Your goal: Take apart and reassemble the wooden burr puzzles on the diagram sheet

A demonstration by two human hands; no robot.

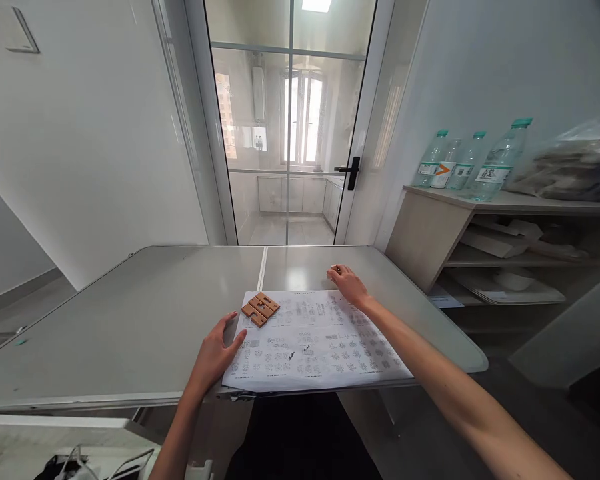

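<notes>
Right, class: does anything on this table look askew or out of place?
Little stands out. The printed sheet sits right at the near edge of the table, seemingly overhanging slightly. The wooden pieces lie angled on its far left corner.

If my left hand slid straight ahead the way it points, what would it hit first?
Probably the wooden pieces on the paper sheet, just ahead of the left hand; depth is unclear.

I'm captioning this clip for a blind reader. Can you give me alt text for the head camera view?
A person's left hand rests open at the left edge of a printed sheet on a grey table, while the right hand reaches past the sheet's far edge to a small object. Wooden pieces lie on the sheet's far left corner.
</notes>
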